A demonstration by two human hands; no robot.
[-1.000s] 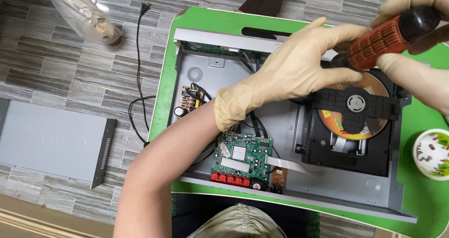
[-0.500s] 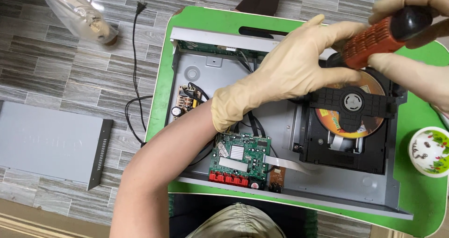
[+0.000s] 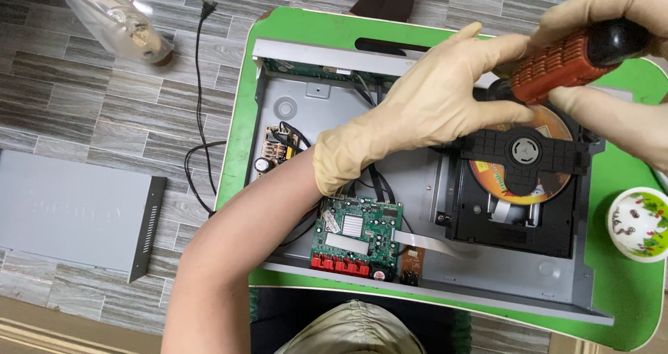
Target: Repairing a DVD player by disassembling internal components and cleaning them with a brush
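A: Screwdriver (image 3: 572, 57), red ribbed handle with a black cap, sits top right over the disc drive (image 3: 518, 187). Right hand (image 3: 612, 69) is clenched round the handle, gloved fingers (image 3: 591, 3) wrapped over the top.

B: And the left hand (image 3: 424, 110)?

A: Gloved too, fingers pinching the shaft area just below the handle, steadying it. Tip is hidden behind the hands, cannot tell which screw it's on.

B: Around it?

A: Orange disc (image 3: 518, 180) under a black clamp bar in the drive, inside the open grey chassis (image 3: 327, 110) on a green tray (image 3: 612, 291). Green board (image 3: 355, 232) lower left, 1 small bowl (image 3: 637, 223) right, grey cover (image 3: 69, 211) on the floor.

B: Tips for doing it well?

A: I'd say keep the shaft upright, press down firmly, left hand guiding so the tip doesn't slip onto the disc.
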